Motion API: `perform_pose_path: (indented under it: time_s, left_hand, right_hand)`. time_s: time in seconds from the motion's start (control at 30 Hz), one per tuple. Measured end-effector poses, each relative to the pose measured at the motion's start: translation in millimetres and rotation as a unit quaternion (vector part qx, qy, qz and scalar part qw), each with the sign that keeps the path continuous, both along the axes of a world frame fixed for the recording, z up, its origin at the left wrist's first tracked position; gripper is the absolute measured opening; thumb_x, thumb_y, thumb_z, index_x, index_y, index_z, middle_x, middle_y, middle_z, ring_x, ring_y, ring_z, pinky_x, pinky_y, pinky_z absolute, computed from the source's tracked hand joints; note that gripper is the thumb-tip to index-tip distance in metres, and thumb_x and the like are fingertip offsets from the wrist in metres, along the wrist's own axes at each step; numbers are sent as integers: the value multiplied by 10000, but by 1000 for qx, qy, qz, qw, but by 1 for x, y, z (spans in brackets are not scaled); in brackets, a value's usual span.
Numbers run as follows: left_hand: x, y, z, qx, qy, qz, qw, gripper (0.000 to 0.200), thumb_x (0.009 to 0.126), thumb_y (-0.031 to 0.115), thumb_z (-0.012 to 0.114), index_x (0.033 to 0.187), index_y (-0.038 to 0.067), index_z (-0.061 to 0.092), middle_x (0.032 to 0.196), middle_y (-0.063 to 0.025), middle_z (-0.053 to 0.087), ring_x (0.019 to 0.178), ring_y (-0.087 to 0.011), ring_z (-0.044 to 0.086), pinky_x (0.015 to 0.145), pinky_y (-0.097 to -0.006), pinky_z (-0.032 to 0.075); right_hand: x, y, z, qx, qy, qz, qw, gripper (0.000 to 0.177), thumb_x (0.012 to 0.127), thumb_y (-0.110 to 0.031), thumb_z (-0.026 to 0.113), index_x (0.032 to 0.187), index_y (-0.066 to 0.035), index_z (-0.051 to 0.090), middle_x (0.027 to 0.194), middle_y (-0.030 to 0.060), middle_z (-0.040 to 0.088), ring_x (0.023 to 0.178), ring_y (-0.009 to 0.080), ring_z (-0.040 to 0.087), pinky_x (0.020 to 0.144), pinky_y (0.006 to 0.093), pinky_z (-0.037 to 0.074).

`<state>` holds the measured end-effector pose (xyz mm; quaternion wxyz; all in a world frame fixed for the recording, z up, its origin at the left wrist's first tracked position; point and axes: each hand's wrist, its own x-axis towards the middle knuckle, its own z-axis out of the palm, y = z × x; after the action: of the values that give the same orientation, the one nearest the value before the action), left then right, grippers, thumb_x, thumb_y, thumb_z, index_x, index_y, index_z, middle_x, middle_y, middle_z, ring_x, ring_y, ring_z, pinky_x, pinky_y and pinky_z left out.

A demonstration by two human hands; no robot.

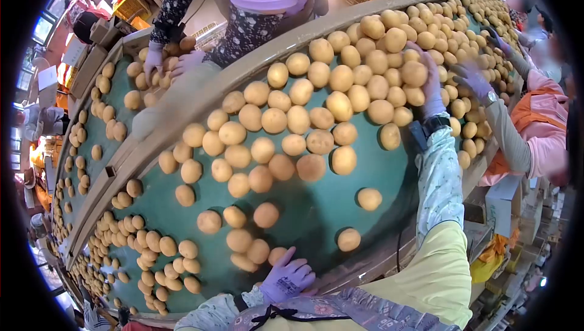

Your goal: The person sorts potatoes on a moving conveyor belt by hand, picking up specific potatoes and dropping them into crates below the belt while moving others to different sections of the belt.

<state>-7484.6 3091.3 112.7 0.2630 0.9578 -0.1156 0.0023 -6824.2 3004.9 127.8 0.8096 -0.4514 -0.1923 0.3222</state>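
Observation:
Many round tan fruits (274,120) lie on a green conveyor surface (304,209); their exact kind is hard to tell. My right hand (432,84), in a lilac glove with a dark band at the wrist, reaches to the dense pile at the upper right. Its fingers curve round a larger-looking tan fruit (414,73), and the thumb side is partly hidden. Close to my body at the near edge, my left hand (287,279), also gloved in lilac, has its fingers extended and holds nothing. One fruit (278,255) is right beside its fingertips.
On the right, a co-worker's gloved hand (473,80) reaches into the same pile. Another person's gloved hands (188,63) handle fruit beyond the wooden divider (243,72). A raised wooden rim (371,273) runs along the near side. Cardboard boxes (502,200) stand at the right.

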Motion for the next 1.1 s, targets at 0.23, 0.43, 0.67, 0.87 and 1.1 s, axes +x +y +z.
perform_pose_path:
  time_s: [0.23,0.43,0.67,0.87,1.1]
  left_hand:
    - [-46,-10,37,18,46,27,998,311,879,434,778,1002,187,633,984,-52,644,1146,-273,653,1350,-520,349]
    - [-180,30,50,46,41,113,992,369,781,386,850,1040,188,676,1082,-74,679,1217,-304,646,1228,-532,448]
    - [-438,123,32,30,5,212,977,189,852,190,740,1031,175,682,1120,-114,682,1278,-358,644,1177,-558,485]
    - [-725,229,29,38,7,369,929,290,819,208,764,1104,246,729,1165,-49,672,1360,-329,627,1269,-615,423]
    - [-994,356,56,235,339,580,703,702,864,325,831,1529,181,659,1523,-191,641,1515,-446,505,1276,-721,337]
  right_hand:
    - [-180,67,31,-66,79,152,983,576,1202,-464,525,1510,-10,700,1494,138,739,1384,288,681,1270,436,496]
    - [-439,150,79,-191,154,236,940,579,1188,-460,570,1606,-67,652,1565,112,708,1438,257,662,1285,426,493]
    - [-746,283,48,-139,52,303,941,726,1180,-388,625,1809,-116,385,1831,94,437,1650,248,466,1382,415,368]
    - [-1036,431,-47,-83,-130,345,926,716,1144,-149,638,1800,-39,374,1826,104,430,1684,252,399,1406,412,299]
    - [-1452,547,-5,-8,-295,485,823,743,1089,-409,761,1711,-84,517,1760,225,485,1666,423,397,1394,508,312]
